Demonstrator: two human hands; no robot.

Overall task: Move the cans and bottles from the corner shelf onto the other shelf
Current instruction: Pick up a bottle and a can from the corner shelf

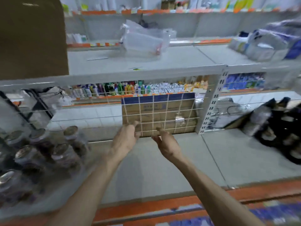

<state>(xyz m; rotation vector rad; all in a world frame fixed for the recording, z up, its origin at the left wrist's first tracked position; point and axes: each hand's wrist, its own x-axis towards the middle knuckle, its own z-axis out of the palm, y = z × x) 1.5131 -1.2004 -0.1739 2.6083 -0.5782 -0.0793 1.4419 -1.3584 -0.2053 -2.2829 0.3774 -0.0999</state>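
Observation:
Several cans (63, 154) with silver tops and dark purple labels stand grouped at the left end of the grey shelf board (162, 167). The picture is blurred by motion. My left hand (125, 139) and my right hand (166, 144) reach forward side by side over the middle of the board, palms turned towards each other, fingers loosely spread. Neither hand holds anything. Both fingertips are close to the white wire grid (156, 111) at the back of the shelf. The cans lie a short way left of my left hand.
A cardboard box (159, 118) stands behind the wire grid. Dark packaged goods (276, 128) lie at the shelf's right end. The shelf above carries clear plastic bags (143, 39), and a brown carton (32, 36) at its left. An upright post (211, 101) divides the bays.

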